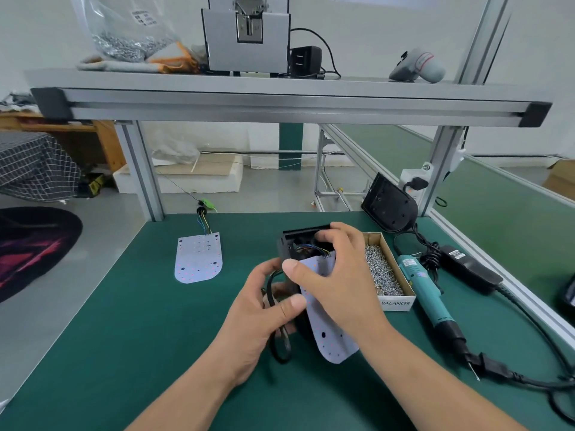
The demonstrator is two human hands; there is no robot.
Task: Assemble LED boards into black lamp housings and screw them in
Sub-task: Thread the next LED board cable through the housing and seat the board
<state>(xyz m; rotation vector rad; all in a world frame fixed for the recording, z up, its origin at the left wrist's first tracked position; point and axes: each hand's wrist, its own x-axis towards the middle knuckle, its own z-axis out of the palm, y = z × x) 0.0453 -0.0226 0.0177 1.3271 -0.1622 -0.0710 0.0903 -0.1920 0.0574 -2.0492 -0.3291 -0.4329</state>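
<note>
Lamp housing [289, 244], black with its open side up, is held at the middle of the bench [124, 337]. A white LED board [329, 340] tilts out of it toward the near edge, and the board's coloured wires run into the cavity. The right grip [336, 275] is closed over the housing's far end and the board's top. The left grip [264, 306] is curled round the housing's left side and a looped black cable [280, 346].

A teal electric screwdriver [429, 297] lies to the right, tip toward the near edge, with its cord coiling to a black power adapter [469, 269]. Between it and the hands sits a cardboard box [396, 301] full of screws, just beside the right wrist. A second housing [389, 203] leans by the right aluminium post [438, 169]. A spare LED board [198, 259] lies flat at the far left, well apart.

Green matting covers the bench. An aluminium shelf [280, 98] crosses overhead, carrying a grey machine [247, 38] and a bag of screws [130, 38]. Grey floor and a dark rug [31, 250] lie past the left edge. Open mat stretches left of the hands, while cords crowd the right side up to the rail.
</note>
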